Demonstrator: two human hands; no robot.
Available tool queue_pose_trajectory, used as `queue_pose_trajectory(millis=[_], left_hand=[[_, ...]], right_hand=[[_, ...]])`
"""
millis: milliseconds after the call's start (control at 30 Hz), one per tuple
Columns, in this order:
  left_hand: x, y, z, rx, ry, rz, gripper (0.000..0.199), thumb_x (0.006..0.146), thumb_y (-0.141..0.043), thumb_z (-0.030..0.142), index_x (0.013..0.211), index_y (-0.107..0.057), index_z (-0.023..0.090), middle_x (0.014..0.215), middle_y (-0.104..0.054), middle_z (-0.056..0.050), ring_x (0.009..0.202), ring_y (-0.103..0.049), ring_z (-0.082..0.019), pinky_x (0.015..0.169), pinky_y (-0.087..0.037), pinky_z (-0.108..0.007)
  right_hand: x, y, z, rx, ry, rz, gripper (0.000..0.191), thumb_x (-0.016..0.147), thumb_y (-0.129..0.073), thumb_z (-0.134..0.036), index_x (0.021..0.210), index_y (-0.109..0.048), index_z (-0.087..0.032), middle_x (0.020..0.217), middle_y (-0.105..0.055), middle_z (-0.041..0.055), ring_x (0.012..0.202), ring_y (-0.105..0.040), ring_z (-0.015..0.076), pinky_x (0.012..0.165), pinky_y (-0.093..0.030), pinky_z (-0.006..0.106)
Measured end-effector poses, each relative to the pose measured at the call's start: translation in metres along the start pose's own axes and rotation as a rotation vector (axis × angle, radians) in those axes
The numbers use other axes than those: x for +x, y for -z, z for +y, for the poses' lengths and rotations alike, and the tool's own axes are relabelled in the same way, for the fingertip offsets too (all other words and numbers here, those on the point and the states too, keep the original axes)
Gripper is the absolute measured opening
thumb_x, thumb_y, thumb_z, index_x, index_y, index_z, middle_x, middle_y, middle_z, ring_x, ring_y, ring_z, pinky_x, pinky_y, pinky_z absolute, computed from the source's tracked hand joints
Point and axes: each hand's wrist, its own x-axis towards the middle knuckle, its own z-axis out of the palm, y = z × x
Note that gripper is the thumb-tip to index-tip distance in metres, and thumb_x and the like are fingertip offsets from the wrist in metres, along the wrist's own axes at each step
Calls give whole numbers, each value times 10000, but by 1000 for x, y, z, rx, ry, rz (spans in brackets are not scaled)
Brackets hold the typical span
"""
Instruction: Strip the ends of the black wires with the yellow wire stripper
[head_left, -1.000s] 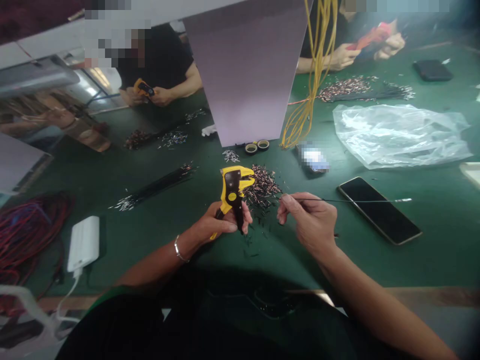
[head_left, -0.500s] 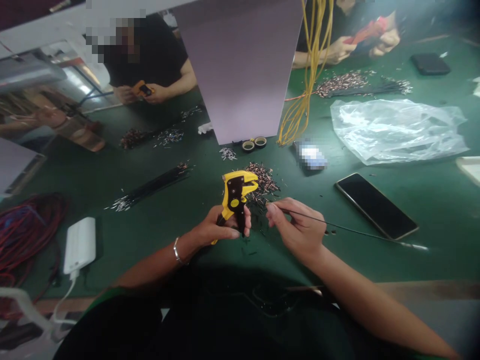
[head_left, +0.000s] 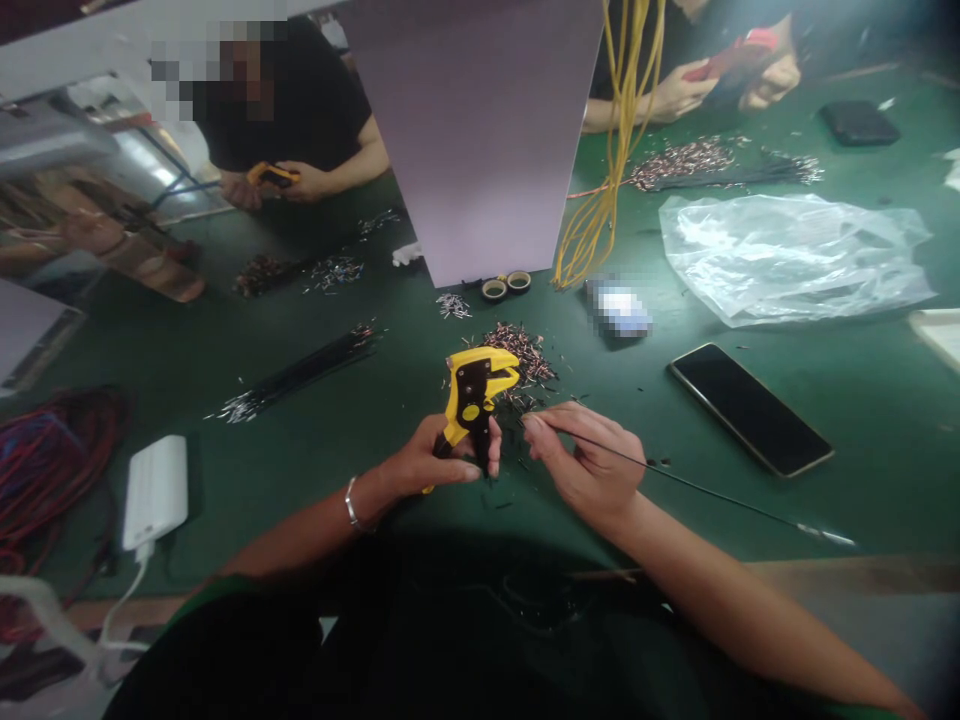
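My left hand (head_left: 439,455) is wrapped around the handles of a yellow and black wire stripper (head_left: 469,390), whose jaws point right. Between the thumb and fingers of my right hand (head_left: 592,455) is a thin black wire (head_left: 697,482); it trails right past my wrist to a pale, shiny end. The near end of this wire is at my fingertips, a little right of and below the jaws, apart from them. Behind the tool lies a heap of short stripped offcuts (head_left: 529,355), copper and black. A bundle of black wires (head_left: 300,372) lies to the left.
Around my hands are a phone (head_left: 750,410), a clear plastic bag (head_left: 795,260), tape rolls (head_left: 495,290), a white power bank (head_left: 156,492) and coiled red cable (head_left: 52,480). An upright panel (head_left: 480,140) stands ahead, yellow wires (head_left: 619,130) beside it. Two co-workers hold tools across the table.
My right hand has moved slightly left and down with the wire, nearer the stripper. The stripper's jaws look closer together than before. The wire's far end has dropped a little.
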Motion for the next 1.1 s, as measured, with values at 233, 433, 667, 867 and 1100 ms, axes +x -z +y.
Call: queue_pose_trajectory(millis=[233,433,667,867,1100], left_hand=[[0,-2,2,108,-17,13,334,797,-741,278,1075,-636,127,918,-667,-93,808,-648,-198,787,-520,-367],[0,-4,0,69,-3,35,281,812,-731,261,1038,-623,136,888,-640,-70,813,-625,-180,798,-506,-352],[0,-3,-1,232,-73,49,218,840,-708,266,986,-624,128,836,-651,-65,782,-616,-172,788,-507,-341],[0,-4,-1,318,-75,76,187,853,-692,297,883,-625,125,777,-636,-51,731,-600,-157,736,-503,-310],[-2,-4,-5,434,-49,154,192,846,-690,308,828,-618,131,658,-627,-20,607,-577,-121,629,-496,-258]], right_hand=[[0,-2,-3,-20,60,-16,148,870,-634,-67,826,-699,-192,649,-738,11,581,-689,138,559,-565,244],[-2,-2,-3,-23,78,-18,152,862,-637,-59,840,-698,-196,647,-734,10,568,-683,133,549,-563,238],[-3,-4,-3,17,110,-28,181,843,-654,-17,875,-668,-195,669,-740,6,584,-689,128,565,-569,227],[-4,-6,-3,-11,133,-40,158,874,-643,-52,886,-657,-209,672,-738,1,576,-686,128,547,-571,235],[-6,-8,-3,5,146,-48,138,882,-634,-65,865,-666,-198,700,-749,22,571,-682,129,537,-571,239]])
